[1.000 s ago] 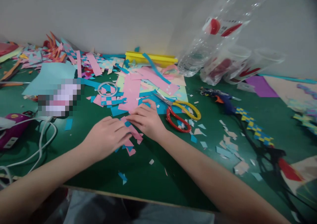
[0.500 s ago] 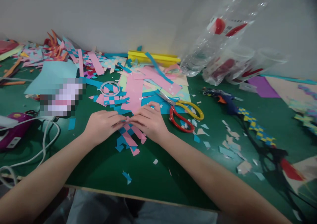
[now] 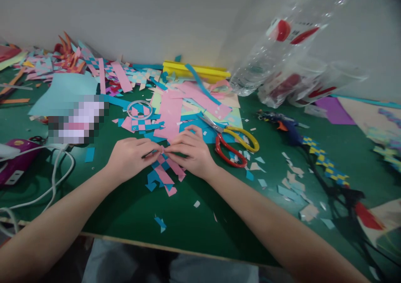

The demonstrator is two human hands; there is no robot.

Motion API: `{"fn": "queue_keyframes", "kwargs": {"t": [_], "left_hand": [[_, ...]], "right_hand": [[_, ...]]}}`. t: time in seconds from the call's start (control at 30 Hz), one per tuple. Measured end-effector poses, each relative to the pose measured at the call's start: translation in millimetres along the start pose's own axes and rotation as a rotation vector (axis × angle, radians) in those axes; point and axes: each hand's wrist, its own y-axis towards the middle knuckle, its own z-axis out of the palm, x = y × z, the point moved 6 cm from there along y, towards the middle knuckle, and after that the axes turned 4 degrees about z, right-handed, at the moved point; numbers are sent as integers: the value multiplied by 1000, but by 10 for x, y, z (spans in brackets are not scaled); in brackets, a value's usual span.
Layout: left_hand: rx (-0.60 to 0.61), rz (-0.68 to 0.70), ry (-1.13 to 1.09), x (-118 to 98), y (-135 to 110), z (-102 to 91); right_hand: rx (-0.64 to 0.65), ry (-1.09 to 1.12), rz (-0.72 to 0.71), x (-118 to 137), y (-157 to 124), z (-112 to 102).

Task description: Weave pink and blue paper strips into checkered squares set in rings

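Note:
A small woven piece of pink and blue paper strips (image 3: pixel 164 172) lies on the green table (image 3: pixel 131 208) in front of me. My left hand (image 3: pixel 130 157) and my right hand (image 3: pixel 189 151) meet at its top edge, fingertips pinched together on the strips. Both hands rest on the table. Red and yellow scissors (image 3: pixel 233 143) lie just right of my right hand.
Loose pink and blue strips (image 3: pixel 171 114), a tape ring (image 3: pixel 139 109) and another woven piece (image 3: pixel 142 126) lie behind my hands. A purple device with white cable (image 3: pixel 14 164) sits at left. Clear plastic bottles (image 3: pixel 282 53) lean at the back right. A glue gun (image 3: pixel 286 128) and scraps lie at right.
My left hand has drawn back off the woven piece, uncovering its lower part. Both hands' fingertips have come together in a pinch at its top edge.

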Motion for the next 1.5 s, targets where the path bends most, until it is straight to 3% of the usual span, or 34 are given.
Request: {"fn": "queue_keyframes", "kwargs": {"t": [0.2,0.43,0.6,1.1,1.5], "left_hand": [[16,-91,-22,83,-18,-1],[220,-84,109,102,-78,126],[259,-94,100,104,-69,174],[262,-140,68,144,-78,201],[341,-197,66,156,-69,216]], "right_hand": [[-27,-50,44,-52,16,-46],[79,-205,-81,-6,-22,72],[105,-282,-102,33,-15,133],[192,-384,-111,39,-8,229],[275,-364,-142,23,21,263]]}}
